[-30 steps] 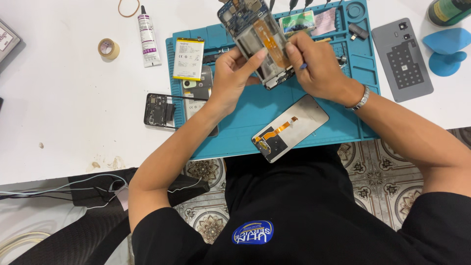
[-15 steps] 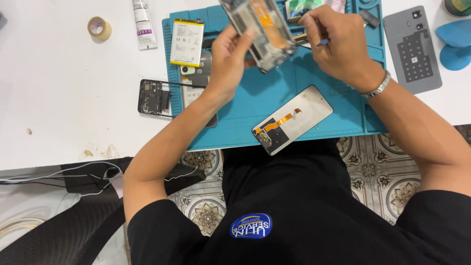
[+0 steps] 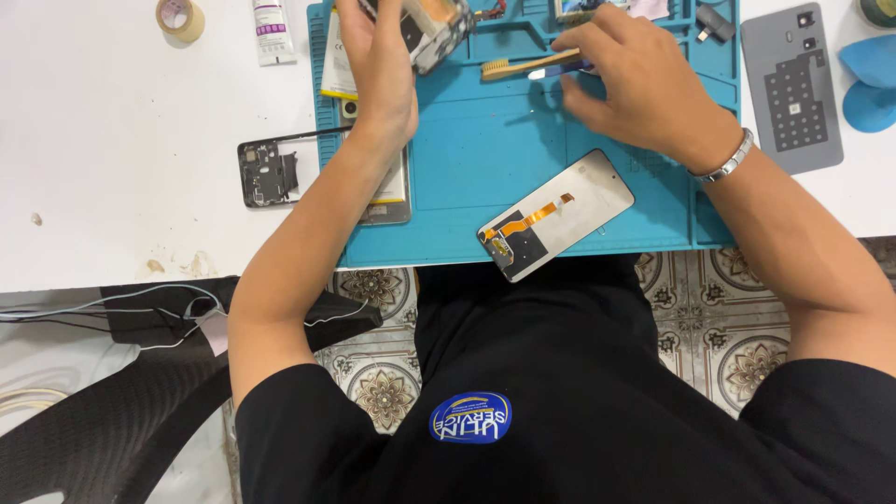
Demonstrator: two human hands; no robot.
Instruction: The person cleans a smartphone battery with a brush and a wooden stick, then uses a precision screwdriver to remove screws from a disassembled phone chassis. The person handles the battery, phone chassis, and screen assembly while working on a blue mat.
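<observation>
Risk here: the phone frame (image 3: 425, 28) is pinched up off the mat (image 3: 485, 177) at the worktop's far edge by left hand (image 3: 378, 70) fingers alone, so it could be dropped. A tool (image 3: 560, 68) is pinched by the right hand (image 3: 639, 89), and the loose screen (image 3: 557, 213) overhanging the near edge could be knocked off.

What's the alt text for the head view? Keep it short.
Seen from above, a person's left hand holds a phone frame over a blue repair mat, while the right hand grips a thin blue-handled tool beside a brush. A detached screen lies near the mat's front edge.
</observation>
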